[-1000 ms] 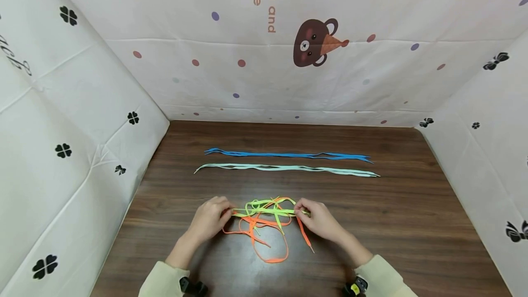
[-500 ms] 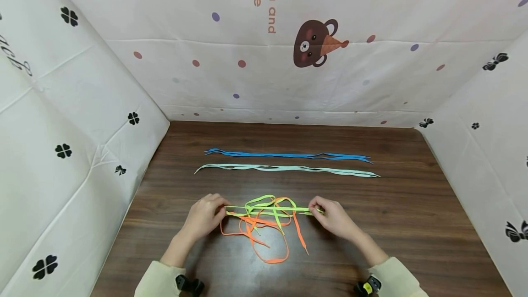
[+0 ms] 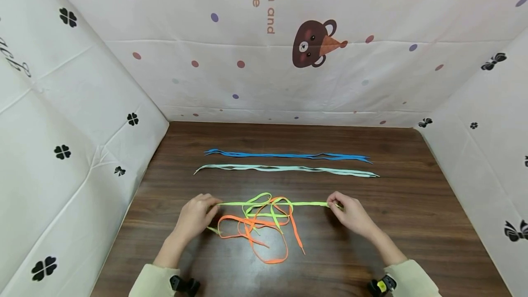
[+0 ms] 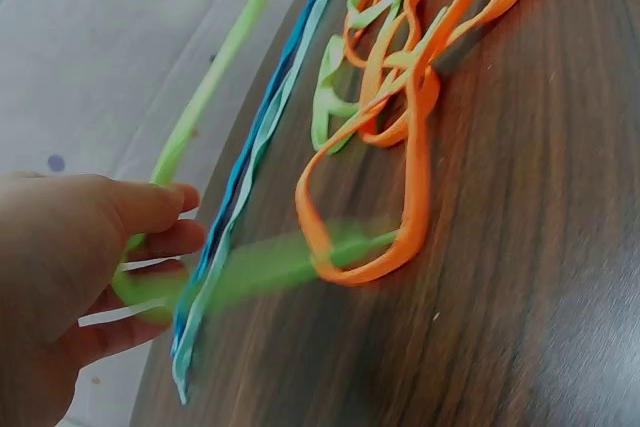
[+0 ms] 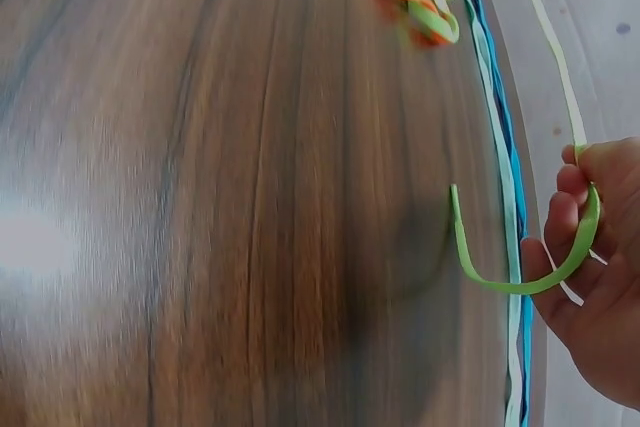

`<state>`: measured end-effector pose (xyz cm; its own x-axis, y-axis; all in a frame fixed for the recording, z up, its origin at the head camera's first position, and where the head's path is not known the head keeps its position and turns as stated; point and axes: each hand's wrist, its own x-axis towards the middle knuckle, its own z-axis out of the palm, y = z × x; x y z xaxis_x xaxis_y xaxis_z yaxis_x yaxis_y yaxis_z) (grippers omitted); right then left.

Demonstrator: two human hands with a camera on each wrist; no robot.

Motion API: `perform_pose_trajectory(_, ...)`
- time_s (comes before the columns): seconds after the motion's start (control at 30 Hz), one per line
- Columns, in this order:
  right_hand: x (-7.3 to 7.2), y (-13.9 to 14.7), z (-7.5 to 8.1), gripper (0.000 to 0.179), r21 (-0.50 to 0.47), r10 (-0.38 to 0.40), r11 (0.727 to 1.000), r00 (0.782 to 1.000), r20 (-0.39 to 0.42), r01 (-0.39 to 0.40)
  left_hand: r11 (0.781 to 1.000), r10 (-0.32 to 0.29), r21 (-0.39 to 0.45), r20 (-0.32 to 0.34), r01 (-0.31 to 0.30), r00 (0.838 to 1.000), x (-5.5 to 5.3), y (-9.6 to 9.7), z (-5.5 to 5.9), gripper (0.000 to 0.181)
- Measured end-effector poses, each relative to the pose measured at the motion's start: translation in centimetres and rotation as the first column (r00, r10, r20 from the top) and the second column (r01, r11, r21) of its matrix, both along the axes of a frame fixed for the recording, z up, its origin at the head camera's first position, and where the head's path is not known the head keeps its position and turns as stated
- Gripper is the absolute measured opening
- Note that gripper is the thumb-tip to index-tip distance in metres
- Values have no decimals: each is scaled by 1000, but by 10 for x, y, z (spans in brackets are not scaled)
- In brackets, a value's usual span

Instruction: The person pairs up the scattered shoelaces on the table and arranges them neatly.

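A yellow-green shoelace [image 3: 309, 204] runs taut and nearly level between the hands. My left hand [image 3: 195, 217] pinches it on the left, and a blurred tail [image 4: 260, 272] hangs from its fingers beside an orange loop in the left wrist view. On the right, my right hand [image 3: 350, 214] pinches the lace between thumb and fingers. Its free end [image 5: 463, 247] curls out below that hand in the right wrist view. Beneath the stretched part lies an orange shoelace [image 3: 275, 261], tangled with loops of yellow-green lace [image 3: 264, 215]; whether these belong to the held lace I cannot tell.
Farther back on the brown wooden table [image 3: 165, 196], blue laces [image 3: 272, 154] and mint-green laces [image 3: 280, 167] lie stretched out side by side. White printed cloth [image 3: 185, 77] walls off the back and both sides.
Both hands have moved apart, the right one farther, drawing the yellow-green lace out straight above the tangle. Its loops have shifted, and the orange lace's left loop has slid slightly left.
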<state>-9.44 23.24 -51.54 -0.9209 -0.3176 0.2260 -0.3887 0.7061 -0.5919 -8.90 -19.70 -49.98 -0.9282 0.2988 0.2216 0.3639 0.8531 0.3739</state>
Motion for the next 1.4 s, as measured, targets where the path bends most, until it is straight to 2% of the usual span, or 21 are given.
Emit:
perform_pose_trajectory(0.17,-1,10,-2,14,40,-11,999,998,-67,14,1000,15,-16,47,-14,999,0,-10,0,14)
perform_pose_trajectory(0.3,-1,14,-2,15,68,-1,998,994,-109,8,1000,24,-6,47,-24,999,-1,-16,-2,14)
perform_pose_trajectory(0.53,-3,25,-3,17,142,-24,989,992,-120,41,998,70,3,72,-70,995,-5,-28,-5,13)
perform_pose_trajectory(0.73,-4,41,-6,16,164,-65,982,987,-145,89,994,111,6,81,-112,991,-9,-43,-10,10)
perform_pose_trajectory(0.87,-6,50,-8,15,175,-87,978,987,-132,109,992,124,19,94,-126,988,-13,-53,-16,10)
perform_pose_trajectory(1.03,-9,60,-11,14,207,-106,970,989,-103,126,987,147,47,72,-151,987,-20,-63,-23,10)
perform_pose_trajectory(1.23,-15,73,-11,10,231,-130,963,990,-52,138,984,172,35,65,-174,983,-28,-68,-32,12)
perform_pose_trajectory(1.4,-19,85,-9,9,244,-161,956,987,-27,163,974,221,32,64,-223,973,-34,-71,-35,9)
